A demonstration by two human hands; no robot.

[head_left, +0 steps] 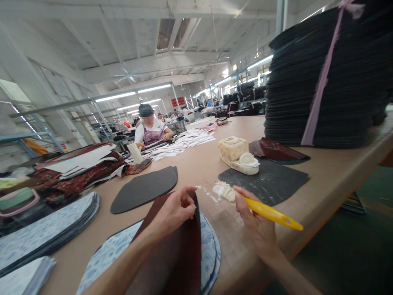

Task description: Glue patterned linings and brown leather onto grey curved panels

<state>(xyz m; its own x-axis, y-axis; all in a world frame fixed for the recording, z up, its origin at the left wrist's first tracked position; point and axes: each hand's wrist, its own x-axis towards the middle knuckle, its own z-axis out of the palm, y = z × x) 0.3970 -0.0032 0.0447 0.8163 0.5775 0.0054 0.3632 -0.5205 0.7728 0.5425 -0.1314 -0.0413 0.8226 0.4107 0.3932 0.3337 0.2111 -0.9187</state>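
Note:
My left hand (178, 207) pinches the upper edge of a dark brown leather-like sheet (181, 250), which is lifted and curved. Beneath it lie blue-and-white patterned panels (210, 246) with rounded ends. My right hand (256, 221) grips a yellow-handled brush (273, 212), its bristles coated in white paste and close to the table. White smears mark the tabletop beside the bristles. Beyond the brush, a cut-open pale container (233, 148) crusted with paste stands on a dark grey sheet (276, 184).
A tall stack of black sheets (291, 94) tied with a pink strip stands at the right. Grey rounded pieces (144, 188) and patterned panels (55, 229) lie to the left. Across the table (196, 164), a person (152, 129) in an apron works near white pieces.

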